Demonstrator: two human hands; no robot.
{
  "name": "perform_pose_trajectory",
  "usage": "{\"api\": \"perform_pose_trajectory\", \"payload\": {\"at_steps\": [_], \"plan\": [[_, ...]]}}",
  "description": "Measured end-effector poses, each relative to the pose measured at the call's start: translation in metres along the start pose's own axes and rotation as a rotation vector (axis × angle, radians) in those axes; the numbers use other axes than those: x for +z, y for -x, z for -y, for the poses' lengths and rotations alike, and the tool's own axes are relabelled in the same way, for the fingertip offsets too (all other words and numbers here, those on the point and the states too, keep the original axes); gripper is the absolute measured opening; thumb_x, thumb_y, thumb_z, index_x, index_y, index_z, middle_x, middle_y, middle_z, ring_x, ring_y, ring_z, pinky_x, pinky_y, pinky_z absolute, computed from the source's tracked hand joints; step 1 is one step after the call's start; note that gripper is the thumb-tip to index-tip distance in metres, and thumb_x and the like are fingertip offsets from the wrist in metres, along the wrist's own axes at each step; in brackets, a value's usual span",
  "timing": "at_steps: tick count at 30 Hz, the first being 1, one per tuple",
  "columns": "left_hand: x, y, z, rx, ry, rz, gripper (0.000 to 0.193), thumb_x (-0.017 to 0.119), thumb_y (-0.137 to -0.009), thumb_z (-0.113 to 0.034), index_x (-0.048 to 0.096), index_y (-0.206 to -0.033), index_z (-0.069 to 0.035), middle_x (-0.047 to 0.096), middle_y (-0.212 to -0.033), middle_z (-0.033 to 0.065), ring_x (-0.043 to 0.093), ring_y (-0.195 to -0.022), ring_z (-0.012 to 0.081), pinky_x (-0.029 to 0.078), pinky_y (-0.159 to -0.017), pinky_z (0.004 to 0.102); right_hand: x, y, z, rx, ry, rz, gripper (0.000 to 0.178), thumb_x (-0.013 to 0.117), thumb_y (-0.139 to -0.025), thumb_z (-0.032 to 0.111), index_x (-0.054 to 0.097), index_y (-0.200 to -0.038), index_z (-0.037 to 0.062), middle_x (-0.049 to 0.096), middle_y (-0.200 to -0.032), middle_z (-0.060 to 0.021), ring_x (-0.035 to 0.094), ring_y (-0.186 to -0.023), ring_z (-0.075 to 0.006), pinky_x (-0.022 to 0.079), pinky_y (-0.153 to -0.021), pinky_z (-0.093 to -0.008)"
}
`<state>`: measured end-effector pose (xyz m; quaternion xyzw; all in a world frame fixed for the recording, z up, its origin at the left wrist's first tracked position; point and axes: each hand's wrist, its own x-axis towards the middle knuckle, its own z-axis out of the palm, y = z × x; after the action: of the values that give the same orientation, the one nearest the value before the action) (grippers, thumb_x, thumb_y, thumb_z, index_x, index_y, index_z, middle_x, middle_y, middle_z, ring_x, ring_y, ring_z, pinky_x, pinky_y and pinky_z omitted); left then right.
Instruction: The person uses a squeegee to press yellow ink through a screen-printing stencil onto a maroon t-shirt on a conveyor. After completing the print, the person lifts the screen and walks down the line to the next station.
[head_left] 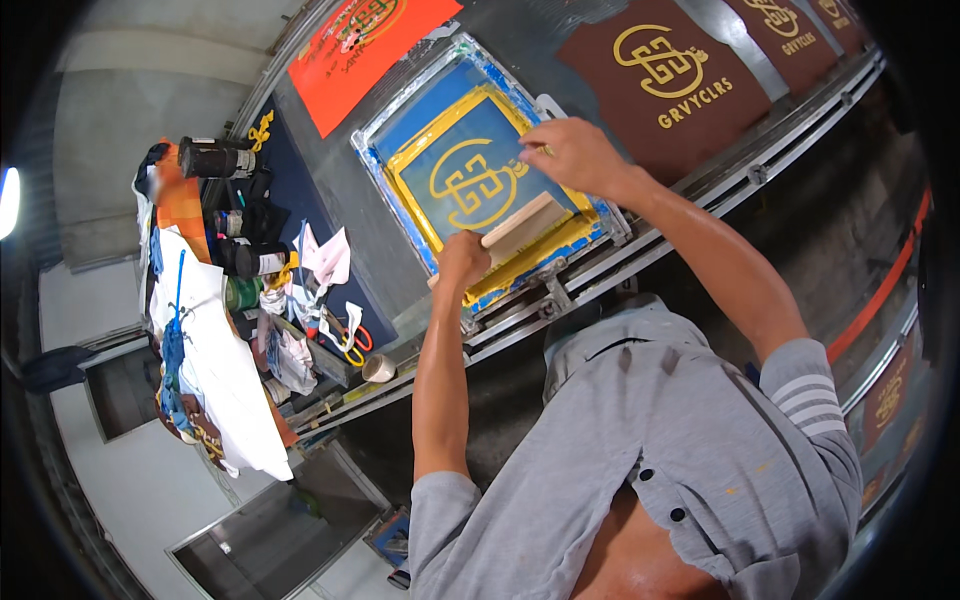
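Note:
A screen-printing frame (372,160) with blue and yellow edges lies on the long printing table. Its mesh carries a yellow line emblem, and yellow ink runs around the stencil. My left hand (465,260) is closed round the near-left end of a wooden squeegee (525,228), which lies slantwise across the lower part of the screen. Over the frame's right side hovers my right hand (578,158); its fingers are loosely bent and apart, and nothing shows in them.
Printed maroon fabric pieces (665,90) lie along the table to the right. Beyond the frame is an orange-red printed sheet (365,55). Black jars (215,158), rags and scissors (355,345) crowd the left end, near a small cup (379,368). A metal rail (690,215) edges the table.

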<state>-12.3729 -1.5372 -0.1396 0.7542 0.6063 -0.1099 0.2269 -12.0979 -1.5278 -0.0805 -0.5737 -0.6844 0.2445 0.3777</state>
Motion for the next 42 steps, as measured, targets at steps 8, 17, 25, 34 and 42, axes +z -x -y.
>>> {"api": "perform_pose_trajectory", "payload": {"at_steps": [8, 17, 25, 34, 42], "plan": [[0.010, -0.074, 0.020, 0.165, 0.040, 0.412, 0.030, 0.076, -0.058, -0.017, 0.073, -0.081, 0.002, 0.073, -0.083, 0.0180, 0.070, -0.079, 0.0308, 0.053, -0.071, 0.0388, 0.035, -0.047, -0.102, 0.216, 0.312, -0.405, 0.038, 0.064, -0.090, 0.030, 0.067, -0.118, 0.0043, 0.071, -0.111, -0.0128, 0.065, -0.103, -0.0373, 0.050, -0.092, -0.0447], [-0.098, -0.165, 0.059, 0.192, 0.147, 0.767, 0.036, 0.081, -0.054, -0.022, 0.076, -0.083, -0.002, 0.072, -0.080, 0.0114, 0.064, -0.073, 0.0261, 0.051, -0.074, 0.0366, 0.048, -0.076, -0.120, 0.769, -0.072, -0.065, 0.031, 0.067, -0.080, 0.024, 0.074, -0.102, 0.0024, 0.072, -0.100, -0.0214, 0.069, -0.096, -0.0341, 0.052, -0.087, -0.0413], [-0.133, -0.220, 0.060, 0.103, -0.033, -0.123, 0.036, 0.074, -0.062, -0.012, 0.076, -0.097, -0.008, 0.071, -0.089, 0.0235, 0.069, -0.089, 0.0401, 0.054, -0.079, 0.0450, 0.034, -0.084, -0.094, 0.862, -0.277, -0.076, 0.022, 0.061, -0.081, 0.008, 0.070, -0.098, -0.0040, 0.070, -0.092, -0.0207, 0.070, -0.082, -0.0285, 0.055, -0.072, -0.0385], [-0.021, -0.082, 0.011, 0.158, 0.141, -0.651, 0.036, 0.059, -0.076, 0.003, 0.073, -0.106, -0.012, 0.072, -0.099, 0.0141, 0.069, -0.084, 0.0372, 0.054, -0.076, 0.0454, 0.033, -0.103, -0.087, 0.955, -0.434, -0.089, 0.021, 0.065, -0.080, 0.006, 0.065, -0.097, -0.0063, 0.064, -0.107, -0.0181, 0.065, -0.090, -0.0287, 0.058, -0.063, -0.0367], [0.085, 0.097, -0.029, 0.197, 0.117, -0.666, 0.052, 0.058, -0.066, 0.013, 0.066, -0.115, -0.001, 0.066, -0.119, 0.0194, 0.064, -0.108, 0.0374, 0.050, -0.094, 0.0441, 0.046, -0.124, -0.097, 0.928, -0.553, 0.081, 0.020, 0.078, -0.074, 0.008, 0.069, -0.089, -0.0028, 0.066, -0.094, -0.0174, 0.064, -0.075, -0.0293, 0.056, -0.056, -0.0389]]}}
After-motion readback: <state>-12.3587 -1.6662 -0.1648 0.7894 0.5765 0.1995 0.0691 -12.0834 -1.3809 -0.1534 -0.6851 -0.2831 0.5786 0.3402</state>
